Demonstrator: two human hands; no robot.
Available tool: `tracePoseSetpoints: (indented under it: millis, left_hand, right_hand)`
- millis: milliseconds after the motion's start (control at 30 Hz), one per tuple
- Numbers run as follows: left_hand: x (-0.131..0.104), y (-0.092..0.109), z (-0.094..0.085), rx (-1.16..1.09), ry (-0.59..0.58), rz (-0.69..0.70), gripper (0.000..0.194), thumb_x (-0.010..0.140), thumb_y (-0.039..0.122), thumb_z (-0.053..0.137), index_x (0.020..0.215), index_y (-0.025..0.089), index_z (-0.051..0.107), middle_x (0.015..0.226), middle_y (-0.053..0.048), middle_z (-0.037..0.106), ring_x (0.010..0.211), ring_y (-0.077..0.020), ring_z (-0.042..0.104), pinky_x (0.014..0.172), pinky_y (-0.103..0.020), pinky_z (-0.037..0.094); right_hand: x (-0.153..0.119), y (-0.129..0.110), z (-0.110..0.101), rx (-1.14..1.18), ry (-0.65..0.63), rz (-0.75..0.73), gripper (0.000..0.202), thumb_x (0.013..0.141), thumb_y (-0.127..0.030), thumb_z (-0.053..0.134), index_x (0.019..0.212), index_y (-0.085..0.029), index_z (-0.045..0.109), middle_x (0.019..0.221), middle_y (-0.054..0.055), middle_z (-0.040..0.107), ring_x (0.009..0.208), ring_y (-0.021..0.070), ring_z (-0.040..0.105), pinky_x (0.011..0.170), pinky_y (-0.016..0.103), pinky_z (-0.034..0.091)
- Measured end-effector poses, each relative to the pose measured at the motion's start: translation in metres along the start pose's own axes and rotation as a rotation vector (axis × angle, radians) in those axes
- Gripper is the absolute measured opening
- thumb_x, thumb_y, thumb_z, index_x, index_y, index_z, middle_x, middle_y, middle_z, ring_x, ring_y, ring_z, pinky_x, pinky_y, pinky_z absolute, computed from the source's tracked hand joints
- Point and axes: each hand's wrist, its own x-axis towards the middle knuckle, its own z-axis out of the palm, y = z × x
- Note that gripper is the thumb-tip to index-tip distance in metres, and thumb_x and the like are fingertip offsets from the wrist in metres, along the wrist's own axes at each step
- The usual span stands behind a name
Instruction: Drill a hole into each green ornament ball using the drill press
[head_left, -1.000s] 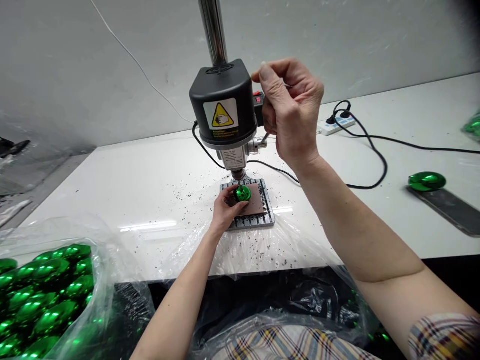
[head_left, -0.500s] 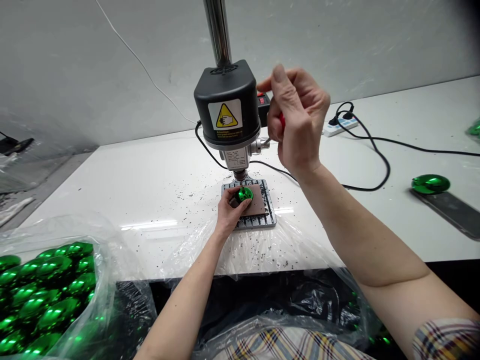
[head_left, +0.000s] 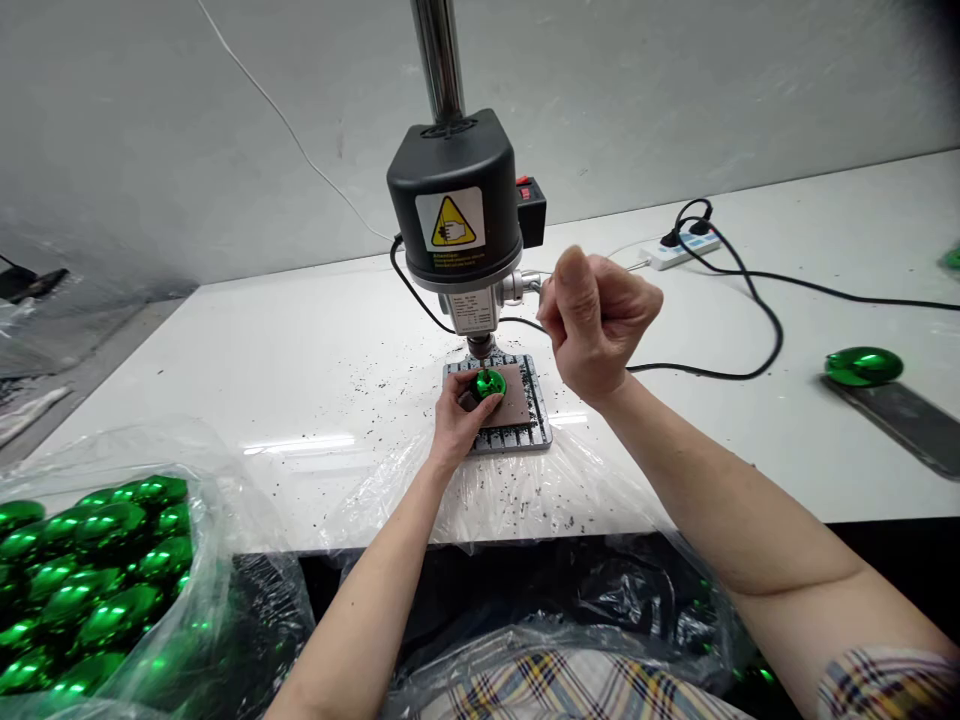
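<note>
My left hand point(head_left: 459, 415) grips a shiny green ball point(head_left: 490, 383), thumb and fingers around its sides. The ball rests on a brown board point(head_left: 516, 397) lying on the slotted metal base point(head_left: 541, 432) of a small bench drill press point(head_left: 454, 205). The drill chuck point(head_left: 481, 347) sits just above the ball, its bit reaching down to the ball's top. To the right of the machine, my right hand point(head_left: 596, 325) is closed in a fist around the end of the feed lever point(head_left: 531, 284); the lever's knob is hidden inside it.
A clear plastic bag of green balls point(head_left: 97, 560) is at the lower left. Another green ball point(head_left: 864, 366) rests against a dark phone point(head_left: 900, 415) at right. A power strip point(head_left: 681, 248) and black cable point(head_left: 720, 372) lie behind my right arm. Dark shavings dot the white table point(head_left: 300, 330).
My right hand has swung down with the lever, exposing the switch box. The chuck appears slightly lower relative to the ball. My left hand stays on the ball.
</note>
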Motion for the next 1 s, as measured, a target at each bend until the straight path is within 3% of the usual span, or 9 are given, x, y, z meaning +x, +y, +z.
tracePoseSetpoints:
  millis: [267, 700, 833, 933, 1000]
  left_hand:
    - [0.0, -0.001, 0.0, -0.012, -0.009, 0.009, 0.045, 0.074, 0.034, 0.084, 0.11, 0.02, 0.06, 0.111, -0.009, 0.07, 0.106, -0.0206, 0.067, 0.099, -0.039, 0.052]
    - [0.0, 0.0, 0.0, -0.003, -0.001, 0.013, 0.046, 0.073, 0.033, 0.085, 0.11, 0.019, 0.06, 0.108, -0.008, 0.07, 0.104, -0.0203, 0.067, 0.096, -0.037, 0.052]
    - [-0.001, 0.001, 0.001, -0.02, 0.017, -0.002, 0.048, 0.072, 0.033, 0.085, 0.11, 0.019, 0.06, 0.109, -0.008, 0.07, 0.104, -0.0196, 0.067, 0.096, -0.036, 0.052]
    - [0.0, 0.0, 0.003, -0.007, 0.027, -0.018, 0.047, 0.072, 0.034, 0.084, 0.109, 0.019, 0.059, 0.108, -0.008, 0.071, 0.102, -0.0195, 0.067, 0.094, -0.035, 0.052]
    - [0.0, 0.001, 0.004, 0.028, 0.06, 0.003, 0.045, 0.072, 0.035, 0.084, 0.107, 0.019, 0.06, 0.105, -0.008, 0.07, 0.1, -0.0195, 0.067, 0.091, -0.034, 0.052]
  right_hand:
    - [-0.017, 0.011, -0.01, -0.063, -0.119, -0.25, 0.044, 0.096, -0.013, 0.059, 0.06, -0.016, 0.034, 0.048, -0.006, 0.036, 0.04, 0.0042, 0.034, 0.04, 0.022, 0.022]
    - [-0.024, 0.019, -0.017, -0.053, -0.236, -0.399, 0.038, 0.094, -0.013, 0.059, 0.06, -0.016, 0.043, 0.046, -0.005, 0.039, 0.039, 0.0049, 0.035, 0.043, 0.022, 0.027]
    - [-0.016, 0.012, -0.01, -0.052, -0.168, -0.306, 0.04, 0.097, -0.016, 0.059, 0.06, -0.017, 0.044, 0.046, -0.005, 0.04, 0.037, 0.0046, 0.036, 0.039, 0.021, 0.025]
    - [0.012, 0.007, 0.004, -0.078, 0.026, -0.019, 0.046, 0.1, -0.034, 0.059, 0.06, -0.018, 0.046, 0.046, -0.005, 0.038, 0.036, 0.0045, 0.034, 0.035, 0.021, 0.024]
    - [0.035, 0.009, 0.014, -0.062, 0.089, 0.149, 0.05, 0.097, -0.05, 0.06, 0.059, -0.019, 0.048, 0.046, -0.005, 0.037, 0.034, 0.0051, 0.029, 0.033, 0.023, 0.021]
